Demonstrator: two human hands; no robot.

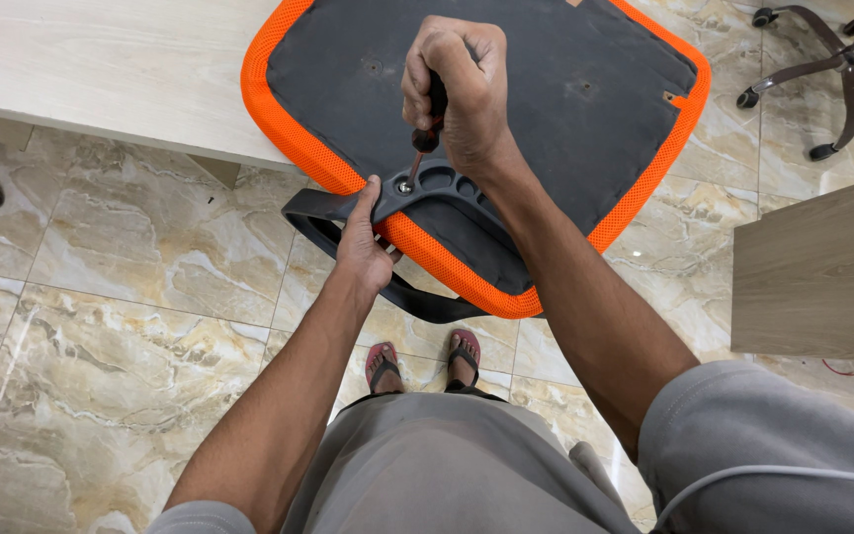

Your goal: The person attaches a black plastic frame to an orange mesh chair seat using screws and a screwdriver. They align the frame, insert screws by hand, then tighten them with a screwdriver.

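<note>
There is one view only, from a camera worn on the person's head. It looks steeply down past the chest and both forearms to the floor point(101, 326), so the feet point(425, 361) lie near the bottom centre. The camera sits close: the arms fill the near half of the frame. Farther off, the table point(101, 69) crosses the far left, and a chair base point(827, 69) stands at the far right corner.
</note>
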